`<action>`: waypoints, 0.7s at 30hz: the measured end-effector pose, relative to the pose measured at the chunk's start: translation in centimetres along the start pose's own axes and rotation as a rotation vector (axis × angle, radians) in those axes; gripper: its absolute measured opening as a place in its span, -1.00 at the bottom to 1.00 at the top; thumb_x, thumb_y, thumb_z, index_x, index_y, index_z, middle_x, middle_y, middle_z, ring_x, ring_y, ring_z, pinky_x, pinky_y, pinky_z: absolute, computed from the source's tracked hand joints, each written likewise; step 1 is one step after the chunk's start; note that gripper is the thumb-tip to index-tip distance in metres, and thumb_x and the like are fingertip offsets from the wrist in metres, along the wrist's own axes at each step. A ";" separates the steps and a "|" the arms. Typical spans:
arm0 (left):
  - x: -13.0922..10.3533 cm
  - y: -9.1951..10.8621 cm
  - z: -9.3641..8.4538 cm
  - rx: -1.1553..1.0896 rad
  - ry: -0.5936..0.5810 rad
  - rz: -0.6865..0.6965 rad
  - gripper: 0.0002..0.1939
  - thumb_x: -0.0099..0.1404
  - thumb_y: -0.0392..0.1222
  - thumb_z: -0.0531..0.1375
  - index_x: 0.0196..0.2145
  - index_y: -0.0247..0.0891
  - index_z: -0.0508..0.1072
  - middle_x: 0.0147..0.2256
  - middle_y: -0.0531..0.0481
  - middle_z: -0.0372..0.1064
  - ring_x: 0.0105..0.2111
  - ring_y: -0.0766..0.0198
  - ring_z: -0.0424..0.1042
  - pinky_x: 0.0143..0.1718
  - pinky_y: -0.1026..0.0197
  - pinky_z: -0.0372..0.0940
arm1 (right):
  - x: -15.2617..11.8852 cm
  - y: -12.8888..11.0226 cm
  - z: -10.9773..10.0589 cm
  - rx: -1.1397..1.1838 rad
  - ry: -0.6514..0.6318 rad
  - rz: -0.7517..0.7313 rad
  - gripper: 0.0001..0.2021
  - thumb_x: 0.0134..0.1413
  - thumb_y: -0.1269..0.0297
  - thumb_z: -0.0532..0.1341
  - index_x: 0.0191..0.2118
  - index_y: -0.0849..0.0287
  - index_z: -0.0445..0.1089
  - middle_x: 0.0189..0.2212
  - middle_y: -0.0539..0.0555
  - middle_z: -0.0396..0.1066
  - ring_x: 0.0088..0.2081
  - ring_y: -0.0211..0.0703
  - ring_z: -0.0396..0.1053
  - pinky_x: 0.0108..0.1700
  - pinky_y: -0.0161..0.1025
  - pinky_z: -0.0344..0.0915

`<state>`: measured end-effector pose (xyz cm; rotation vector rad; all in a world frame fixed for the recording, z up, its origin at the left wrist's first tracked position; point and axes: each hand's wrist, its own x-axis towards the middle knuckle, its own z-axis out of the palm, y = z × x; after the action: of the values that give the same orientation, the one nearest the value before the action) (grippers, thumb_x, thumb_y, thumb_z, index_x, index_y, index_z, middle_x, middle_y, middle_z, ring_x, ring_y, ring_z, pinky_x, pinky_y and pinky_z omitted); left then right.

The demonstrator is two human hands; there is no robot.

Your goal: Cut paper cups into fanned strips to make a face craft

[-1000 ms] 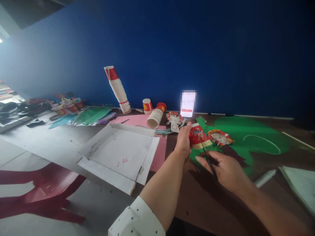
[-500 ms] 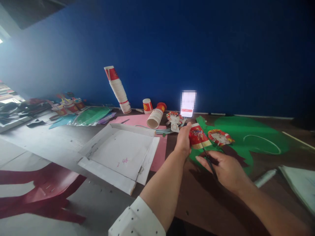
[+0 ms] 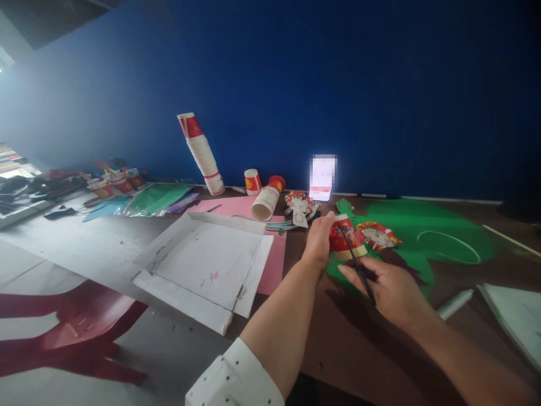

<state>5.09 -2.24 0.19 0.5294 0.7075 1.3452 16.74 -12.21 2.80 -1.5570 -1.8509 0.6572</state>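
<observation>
A red paper cup point(image 3: 338, 243) with a printed picture and a pale rim is in the grip of my left hand point(image 3: 318, 241), tilted with its rim toward me. Dark scissors point(image 3: 362, 275) are in my right hand point(image 3: 391, 292), and their blade lies along the cup's printed side, pointing away from me. The cup hides part of my left fingers. Just right of the cup rests a cup cut open into a flower-like ring point(image 3: 377, 235). Another cut cup piece point(image 3: 299, 207) with a drawing on it lies behind my left hand.
A lit phone point(image 3: 322, 177) leans against the blue wall. Stacked paper cups point(image 3: 205, 160) tilt at the back, and a lying stack point(image 3: 265, 203) is nearer. A white cardboard tray point(image 3: 203, 259), green paper point(image 3: 448, 225) and a marker point(image 3: 455, 304) lie around. A red chair point(image 3: 84, 327) stands left.
The scissors' blade has moved from the cup's rim farther up along its side. My left hand and the cup have shifted slightly right.
</observation>
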 end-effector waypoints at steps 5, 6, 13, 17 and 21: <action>0.2 -0.3 -0.1 0.034 -0.039 0.065 -0.67 0.18 0.10 0.33 -0.31 -0.23 0.47 -0.37 0.01 0.45 -0.13 0.08 0.50 0.06 0.01 0.33 | 0.0 0.4 0.1 -0.022 -0.007 -0.020 -0.74 0.15 0.04 0.25 -0.26 0.11 0.58 -0.42 0.00 0.61 -0.35 -0.06 0.52 -0.32 -0.28 0.35; 0.2 -0.3 -0.1 0.033 -0.044 0.068 -0.67 0.19 0.10 0.33 -0.31 -0.23 0.46 -0.37 0.01 0.45 -0.12 0.07 0.50 0.06 -0.01 0.33 | 0.0 0.4 0.1 -0.023 -0.003 -0.022 -0.73 0.15 0.04 0.25 -0.25 0.11 0.58 -0.42 0.00 0.61 -0.35 -0.06 0.51 -0.32 -0.27 0.35; -0.3 0.4 0.4 0.042 -0.009 0.077 -0.70 0.20 0.04 0.34 -0.35 -0.24 0.44 -0.40 0.00 0.44 -0.05 0.00 0.49 0.10 -0.09 0.30 | -0.1 0.2 0.0 0.036 -0.008 -0.005 -0.68 0.14 -0.02 0.27 -0.24 0.13 0.60 -0.43 0.02 0.61 -0.37 -0.05 0.50 -0.35 -0.27 0.35; -0.9 0.9 0.6 0.048 -0.042 0.056 -0.62 0.17 0.14 0.35 -0.37 -0.24 0.43 -0.40 -0.04 0.46 -0.07 -0.04 0.51 0.08 -0.12 0.33 | -0.1 0.0 -0.1 0.171 -0.031 0.021 -0.65 0.11 -0.06 0.29 -0.22 0.13 0.59 -0.39 0.02 0.61 -0.36 -0.06 0.49 -0.32 -0.27 0.36; -1.6 1.6 0.8 -0.008 -0.166 -0.068 -0.47 0.16 0.31 0.29 -0.21 -0.23 0.52 -0.22 -0.17 0.54 -0.01 -0.11 0.51 0.08 -0.12 0.37 | -0.1 -0.2 -0.1 0.279 -0.031 0.062 -0.63 0.06 -0.11 0.32 -0.34 0.13 0.55 -0.57 -0.04 0.46 -0.50 -0.17 0.35 -0.45 -0.30 0.28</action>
<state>4.47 -3.54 2.09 0.5980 0.5794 1.2245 16.72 -12.39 2.97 -1.4314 -1.6555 0.9296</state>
